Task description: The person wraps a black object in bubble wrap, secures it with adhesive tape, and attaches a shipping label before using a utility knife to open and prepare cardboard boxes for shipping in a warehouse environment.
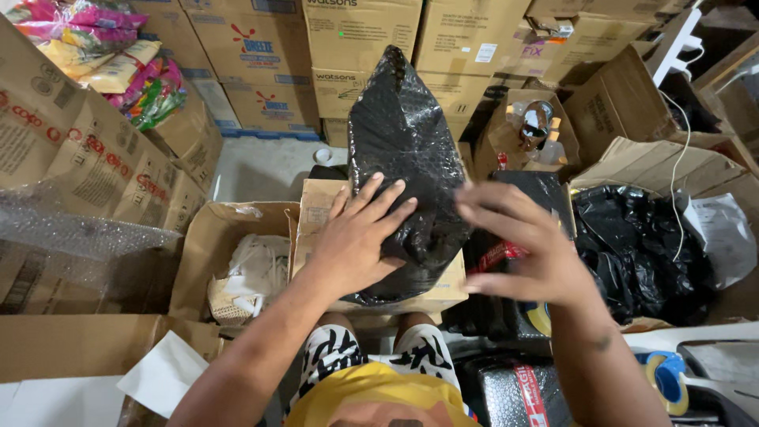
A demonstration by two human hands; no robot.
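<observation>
Stacked cardboard boxes point(269, 47) surround us. Our left hand point(360, 237) presses flat, fingers spread, on a black bubble-wrapped parcel point(407, 158); our right hand point(526, 249) hovers beside it, fingers loosely spread, holding nothing.

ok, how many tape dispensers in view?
1: a blue tape dispenser at the lower right, beside the right hand's forearm. The left hand rests on the black bubble-wrapped package. Others may be hidden among the boxes.

**Clothing and marks seen from above**

A yellow top is worn, with an orange-brown patch at the chest. Shorts in white with bold black markings are seen below it. Both forearms are bare, without sleeves; a small dark mark is carried on the right forearm near the wrist
</observation>
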